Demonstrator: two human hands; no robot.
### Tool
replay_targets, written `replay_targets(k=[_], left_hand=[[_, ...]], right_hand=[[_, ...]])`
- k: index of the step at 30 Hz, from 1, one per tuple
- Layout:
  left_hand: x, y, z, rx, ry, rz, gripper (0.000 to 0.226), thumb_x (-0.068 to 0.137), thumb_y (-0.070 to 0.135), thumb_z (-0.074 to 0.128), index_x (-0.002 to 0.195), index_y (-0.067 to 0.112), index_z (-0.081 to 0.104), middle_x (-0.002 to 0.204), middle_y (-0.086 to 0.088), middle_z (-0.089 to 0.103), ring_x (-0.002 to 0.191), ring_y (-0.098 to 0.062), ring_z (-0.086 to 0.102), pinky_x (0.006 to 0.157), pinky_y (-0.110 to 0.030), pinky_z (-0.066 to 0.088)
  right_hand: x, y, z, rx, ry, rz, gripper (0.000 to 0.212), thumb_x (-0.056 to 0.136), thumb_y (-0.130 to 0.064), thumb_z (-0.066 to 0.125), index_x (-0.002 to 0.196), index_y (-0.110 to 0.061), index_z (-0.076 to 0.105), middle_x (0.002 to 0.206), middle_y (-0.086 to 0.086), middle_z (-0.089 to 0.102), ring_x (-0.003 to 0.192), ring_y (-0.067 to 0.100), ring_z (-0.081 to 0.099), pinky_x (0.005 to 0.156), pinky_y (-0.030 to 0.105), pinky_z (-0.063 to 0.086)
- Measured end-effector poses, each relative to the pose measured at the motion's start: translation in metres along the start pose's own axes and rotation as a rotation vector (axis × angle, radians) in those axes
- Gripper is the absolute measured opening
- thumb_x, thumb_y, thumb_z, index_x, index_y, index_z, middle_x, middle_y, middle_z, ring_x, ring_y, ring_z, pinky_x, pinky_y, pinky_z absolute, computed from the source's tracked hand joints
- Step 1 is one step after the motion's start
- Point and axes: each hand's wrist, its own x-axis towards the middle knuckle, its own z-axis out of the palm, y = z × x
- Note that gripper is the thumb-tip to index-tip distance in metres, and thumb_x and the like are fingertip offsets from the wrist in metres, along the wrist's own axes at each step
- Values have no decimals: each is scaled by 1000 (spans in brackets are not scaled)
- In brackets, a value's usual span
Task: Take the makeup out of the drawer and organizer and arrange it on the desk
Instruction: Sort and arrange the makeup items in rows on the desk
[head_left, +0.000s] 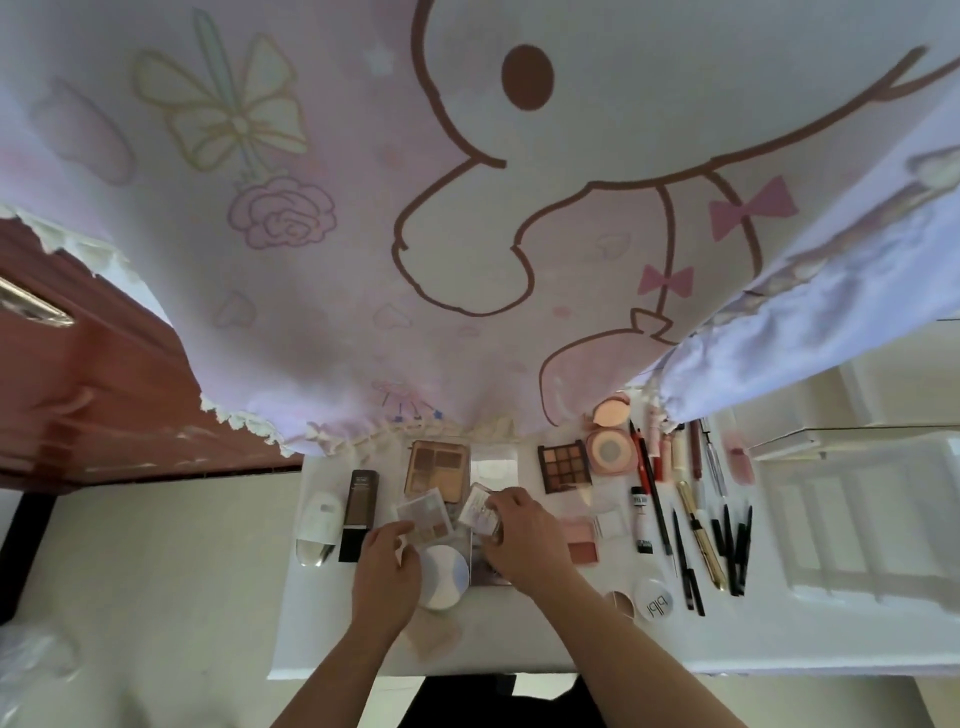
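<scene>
White desk (363, 649) at lower centre, strewn with makeup beneath a pink cartoon curtain (363, 260). Left hand (387, 564), fingers curled, pinches the near edge of a small clear palette (423, 517); right hand (524, 535) grips a small clear compact (477, 506) just beside it. A round puff (441, 574) lies between the wrists. Above them sits a tan palette (437, 467); a dark palette (565, 465), pencils (685, 551) and a round jar (655, 600) lie to the right, a brown tube (359, 514) to the left.
</scene>
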Motion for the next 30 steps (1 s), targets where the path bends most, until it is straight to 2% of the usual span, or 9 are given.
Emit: replay_targets(k=[5,7,9,13,16,22,25,26,30], left_hand=[[-3,35,-16,-229,6,-205,19,96,20,55,111,15,66,117,-8,65,99,-21,59,83,-34,46],[-8,59,-28,-453,-169,-303,31,95,41,58,102,14,71,105,-8,71,91,-20,61,78,-35,44],[-15,80,-42,-582,-395,-326,57,90,62,53,104,12,74,99,-8,70,89,-19,59,80,-35,39],[-31,112,-61,-714,-691,-217,54,92,59,48,110,15,74,107,-15,71,89,-19,61,74,-32,40],[-41,124,-66,-881,-779,-223,43,88,43,66,117,12,71,113,-22,66,84,-23,67,62,-31,50],[-57,138,-66,-982,-926,-147,68,61,40,91,117,8,71,106,-21,65,85,-28,66,69,-36,56],[-63,141,-59,-956,-868,-111,70,63,38,91,119,3,68,113,-24,57,100,-34,54,98,-53,42],[-66,143,-58,-960,-855,-106,71,65,38,90,121,1,66,113,-24,56,102,-35,50,100,-56,38],[-75,150,-55,-961,-855,-87,70,62,40,91,117,2,69,105,-19,63,88,-26,59,78,-36,50]], right_hand=[[-24,-13,-21,415,85,100,45,69,-49,72,108,-30,60,93,-10,68,79,9,66,64,22,51],[-40,-21,-35,631,121,84,41,66,-52,77,100,-35,62,70,-7,68,60,6,62,58,26,54],[-55,-29,-52,746,162,15,35,69,-40,84,98,-33,65,64,-1,68,55,14,62,59,34,55],[-78,-41,-89,761,269,-222,31,71,-18,84,96,-26,67,100,-12,73,58,13,60,57,21,50],[-88,-42,-109,717,335,-357,28,73,-17,82,95,-22,65,120,-22,65,62,4,53,61,13,46],[-100,-31,-126,569,342,-393,48,72,-33,83,115,-35,61,126,-24,61,76,7,55,68,11,41],[-106,-31,-139,466,246,-333,82,70,-55,81,142,-39,44,126,-27,51,98,2,53,82,9,41],[-107,-32,-144,430,220,-332,88,69,-62,78,145,-39,40,127,-28,47,102,-4,50,86,8,40],[-109,-34,-156,289,233,-380,78,74,-66,71,143,-41,44,125,-24,48,111,-7,45,94,14,42]])
